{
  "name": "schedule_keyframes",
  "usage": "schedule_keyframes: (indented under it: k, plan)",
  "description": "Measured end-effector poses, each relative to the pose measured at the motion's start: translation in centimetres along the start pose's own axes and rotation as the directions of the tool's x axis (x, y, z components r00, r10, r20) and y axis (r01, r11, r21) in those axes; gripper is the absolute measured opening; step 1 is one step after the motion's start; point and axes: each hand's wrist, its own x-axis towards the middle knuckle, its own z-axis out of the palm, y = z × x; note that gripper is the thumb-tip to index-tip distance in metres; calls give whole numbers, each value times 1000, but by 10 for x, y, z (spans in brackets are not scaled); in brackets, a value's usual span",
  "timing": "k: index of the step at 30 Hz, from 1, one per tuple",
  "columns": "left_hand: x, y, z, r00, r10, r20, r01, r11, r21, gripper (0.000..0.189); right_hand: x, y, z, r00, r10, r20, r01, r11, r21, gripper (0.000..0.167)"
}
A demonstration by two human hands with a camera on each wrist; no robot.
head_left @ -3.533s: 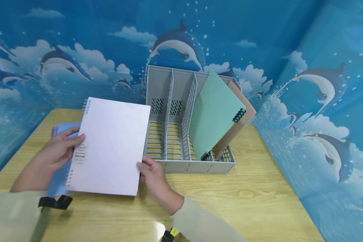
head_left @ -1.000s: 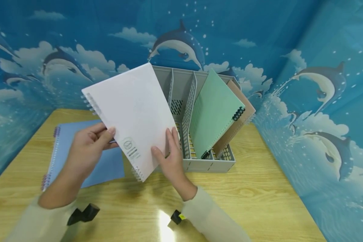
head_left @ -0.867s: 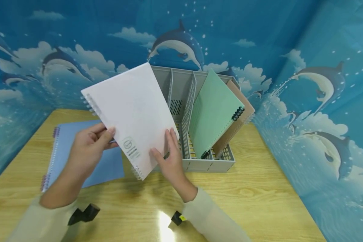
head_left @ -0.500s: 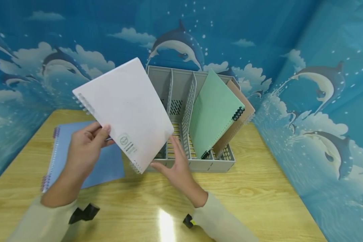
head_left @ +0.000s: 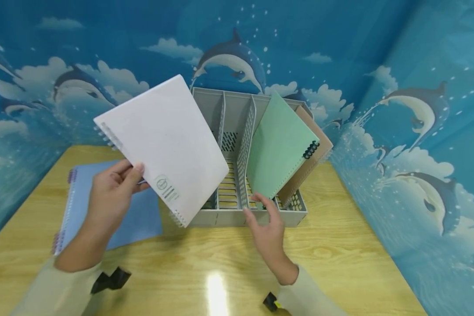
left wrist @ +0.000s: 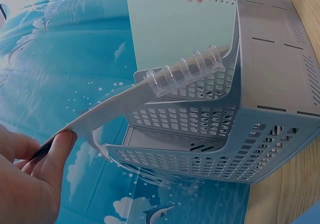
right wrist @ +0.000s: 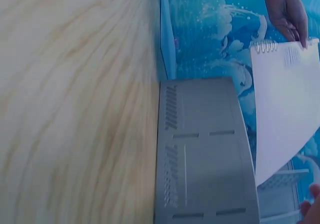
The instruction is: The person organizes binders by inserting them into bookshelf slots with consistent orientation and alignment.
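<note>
Left grip [head_left: 112, 193], a person's bare hand, pinches the white notebook [head_left: 170, 140] between thumb and fingers along its ringed edge, with one run of clear rings to either side of the hold. The white notebook is raised and tilted, extending up and to the right of the left grip; a small printed mark sits on the cover just right of the fingertips. In the head view its right part overlaps the grey rack [head_left: 229, 217], hiding much of the leftmost compartment. Below the left grip, the blue notebook [head_left: 142, 215] with purple rings lies on the tabletop [head_left: 339, 263], partly covered by the forearm. Right grip [head_left: 268, 226] is relaxed, thumb and fingers parted, at the front edge of the rack; whether the fingertips touch the rack or a notebook cannot be determined. Directly above the right grip, the green notebook [head_left: 280, 145] with black rings leans in the third compartment from the left. Just right of that, up from the right grip, the tan notebook [head_left: 297, 177] leans in the rightmost compartment. Beyond both grips stands a blue dolphin-print backdrop [head_left: 142, 26].
</note>
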Motion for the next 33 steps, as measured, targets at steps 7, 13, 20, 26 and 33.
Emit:
schedule_keyframes:
  k: [7, 13, 20, 26, 33]
  plan:
    - [1, 1, 1, 1000, 6, 6, -6, 1000, -15, 43, 6, 12, -23, 962, 23, -274, 12, 992, 124, 30]
    - [-1, 4, 0, 1000, -5, 1, 5, 1000, 19, 44, 11, 27, -41, 917, 116, -381, -48, 982, 183, 12]
    - [0, 8, -3, 1000, 5, -6, -5, 1000, 3, 44, 19, 46, -61, 834, 268, -482, -148, 951, 272, 7]
    - [2, 11, -1, 1000, 15, -11, -15, 1000, -5, 42, 24, 64, -77, 783, 514, -351, -428, 854, 296, 26]
    - [8, 13, 10, 1000, 17, -2, -17, 1000, 2, 39, 25, 76, -81, 708, 694, -133, -666, 718, 202, 50]
